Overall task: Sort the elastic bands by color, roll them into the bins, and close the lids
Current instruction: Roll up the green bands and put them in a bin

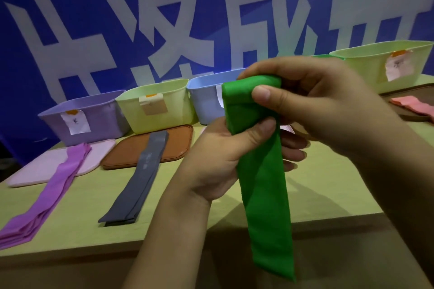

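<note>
A green elastic band (265, 185) hangs in the air above the table's front edge, its top end partly rolled. My right hand (312, 103) grips the rolled top from above, thumb on the roll. My left hand (220, 157) holds the band just under the roll, thumb across its front. Purple bands (49, 197) lie stacked at the left, partly on a pink lid (35, 171). Grey bands (138, 180) lie over a brown lid (173, 145). A pink band (413, 107) lies on a dark lid at the right.
Along the back stand open bins: purple (94, 115), pale green (162, 110), blue (204, 98) and another pale green (366, 68), each with a paper label. A blue banner with white characters (164, 19) hangs behind. The yellow-green table (328, 195) ends near me.
</note>
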Available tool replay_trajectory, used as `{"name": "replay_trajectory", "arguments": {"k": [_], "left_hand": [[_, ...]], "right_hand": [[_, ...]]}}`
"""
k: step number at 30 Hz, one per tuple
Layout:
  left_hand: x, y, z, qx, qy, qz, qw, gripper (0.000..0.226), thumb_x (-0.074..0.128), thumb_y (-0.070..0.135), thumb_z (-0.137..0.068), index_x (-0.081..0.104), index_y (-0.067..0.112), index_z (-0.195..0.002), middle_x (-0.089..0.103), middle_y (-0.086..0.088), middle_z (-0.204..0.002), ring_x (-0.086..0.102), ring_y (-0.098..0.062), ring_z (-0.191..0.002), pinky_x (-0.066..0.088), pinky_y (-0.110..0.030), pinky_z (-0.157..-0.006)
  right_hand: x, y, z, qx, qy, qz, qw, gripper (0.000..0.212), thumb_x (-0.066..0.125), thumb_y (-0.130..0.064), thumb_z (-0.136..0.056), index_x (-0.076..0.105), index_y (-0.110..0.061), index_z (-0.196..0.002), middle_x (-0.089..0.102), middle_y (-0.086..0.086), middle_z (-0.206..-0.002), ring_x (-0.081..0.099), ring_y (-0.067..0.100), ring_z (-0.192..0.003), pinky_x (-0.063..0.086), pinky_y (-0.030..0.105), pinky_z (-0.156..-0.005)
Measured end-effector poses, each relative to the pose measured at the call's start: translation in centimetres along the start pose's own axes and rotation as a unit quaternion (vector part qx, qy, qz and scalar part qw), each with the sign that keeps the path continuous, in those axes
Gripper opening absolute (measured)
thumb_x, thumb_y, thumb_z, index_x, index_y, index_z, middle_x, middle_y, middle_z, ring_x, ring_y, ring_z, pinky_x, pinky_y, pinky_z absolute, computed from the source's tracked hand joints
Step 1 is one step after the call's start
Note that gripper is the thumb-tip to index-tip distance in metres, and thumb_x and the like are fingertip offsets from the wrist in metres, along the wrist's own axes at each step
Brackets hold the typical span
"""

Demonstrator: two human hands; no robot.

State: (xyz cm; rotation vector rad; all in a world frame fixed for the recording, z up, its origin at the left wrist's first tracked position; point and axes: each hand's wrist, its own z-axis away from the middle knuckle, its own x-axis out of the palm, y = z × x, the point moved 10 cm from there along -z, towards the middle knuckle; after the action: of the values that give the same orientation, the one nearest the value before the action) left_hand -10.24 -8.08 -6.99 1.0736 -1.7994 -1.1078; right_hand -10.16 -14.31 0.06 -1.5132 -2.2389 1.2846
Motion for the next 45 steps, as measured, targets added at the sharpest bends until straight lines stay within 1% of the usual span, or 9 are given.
{"name": "replay_trajectory", "arguments": {"k": [9,16,19,23,27,31,35,39,45], "left_hand": [[-1.4,-2.0,0.0,-0.002,0.085,-0.048,0.995,0.020,0.048,0.021,-0.091,0.065,0.011,-0.090,0.058,-0.006,-0.059,0.042,-0.010,-0.045,0.034,-0.020,-0.046],[-1.7,-1.3,0.9,0.050,0.124,-0.101,0.986,0.049,0.046,0.055,-0.090,0.065,0.012,-0.079,0.055,-0.007,-0.051,0.039,-0.011,-0.037,0.031,-0.018,-0.040],[-2.4,-0.5,1.2,0.073,0.181,-0.138,0.971,0.062,0.030,0.070,-0.086,0.070,0.025,-0.071,0.053,-0.010,-0.049,0.038,-0.018,-0.037,0.031,-0.016,-0.037],[-3.0,-0.6,1.4,0.081,0.207,-0.159,0.962,0.059,0.037,0.073,-0.078,0.071,0.026,-0.066,0.054,-0.015,-0.050,0.041,-0.021,-0.040,0.030,-0.016,-0.035],[-3.4,-1.1,1.3,0.072,0.188,-0.163,0.966,0.052,0.042,0.059,-0.082,0.069,0.016,-0.070,0.055,-0.010,-0.046,0.038,-0.016,-0.033,0.030,-0.017,-0.036],[-3.1,-0.9,1.5,0.087,0.145,-0.181,0.969,0.034,0.045,0.048,-0.091,0.067,0.023,-0.083,0.062,-0.006,-0.056,0.043,-0.015,-0.041,0.036,-0.020,-0.042],[-3.0,-1.0,1.7,0.090,0.113,-0.186,0.972,0.031,0.044,0.043,-0.089,0.064,0.021,-0.098,0.069,-0.010,-0.069,0.052,-0.015,-0.046,0.042,-0.022,-0.046],[-2.8,-1.4,1.9,0.073,0.076,-0.120,0.987,0.019,0.058,0.031,-0.088,0.069,0.031,-0.104,0.074,-0.006,-0.094,0.071,-0.021,-0.074,0.056,-0.031,-0.062],[-3.9,-2.3,1.0,0.044,0.071,0.022,0.996,0.044,0.080,0.037,-0.067,0.072,0.017,-0.105,0.070,-0.010,-0.109,0.064,-0.032,-0.105,0.048,-0.060,-0.089]], "right_hand": [[-1.0,2.1,0.6,-0.016,0.081,0.042,0.996,0.021,0.060,-0.009,-0.087,0.064,-0.021,-0.104,0.067,-0.009,-0.091,0.064,-0.003,-0.083,0.048,0.007,-0.063],[-0.4,3.0,1.6,-0.049,0.121,0.127,0.983,0.024,0.060,-0.021,-0.084,0.068,-0.017,-0.106,0.068,-0.010,-0.090,0.064,0.003,-0.083,0.051,0.016,-0.070],[0.2,2.5,1.9,-0.085,0.113,0.185,0.973,0.026,0.061,-0.022,-0.086,0.067,-0.014,-0.110,0.068,-0.009,-0.094,0.063,0.003,-0.088,0.049,0.015,-0.075],[0.7,3.8,1.9,-0.033,0.041,0.047,0.998,0.029,0.065,-0.019,-0.082,0.064,-0.023,-0.111,0.068,-0.021,-0.088,0.063,-0.007,-0.081,0.046,0.007,-0.068],[1.0,5.6,2.0,0.053,0.017,-0.097,0.994,0.031,0.064,-0.016,-0.077,0.066,-0.021,-0.107,0.074,-0.008,-0.091,0.068,0.002,-0.082,0.051,0.013,-0.068],[1.2,6.6,2.1,0.110,-0.003,-0.168,0.980,0.033,0.060,-0.038,-0.082,0.064,-0.026,-0.111,0.072,0.001,-0.104,0.068,0.013,-0.097,0.054,0.024,-0.083],[1.7,7.1,1.8,0.123,-0.035,-0.055,0.990,0.035,0.051,-0.042,-0.083,0.069,-0.017,-0.100,0.069,0.019,-0.086,0.067,0.026,-0.082,0.055,0.028,-0.082],[1.6,6.5,1.9,0.114,-0.035,-0.056,0.991,0.031,0.060,-0.033,-0.079,0.067,-0.016,-0.104,0.070,0.003,-0.083,0.066,0.006,-0.072,0.051,0.016,-0.062],[0.1,3.9,1.5,0.022,0.025,0.036,0.999,0.026,0.067,-0.034,-0.077,0.062,-0.027,-0.102,0.067,-0.011,-0.099,0.064,0.003,-0.092,0.054,0.019,-0.062]]}}
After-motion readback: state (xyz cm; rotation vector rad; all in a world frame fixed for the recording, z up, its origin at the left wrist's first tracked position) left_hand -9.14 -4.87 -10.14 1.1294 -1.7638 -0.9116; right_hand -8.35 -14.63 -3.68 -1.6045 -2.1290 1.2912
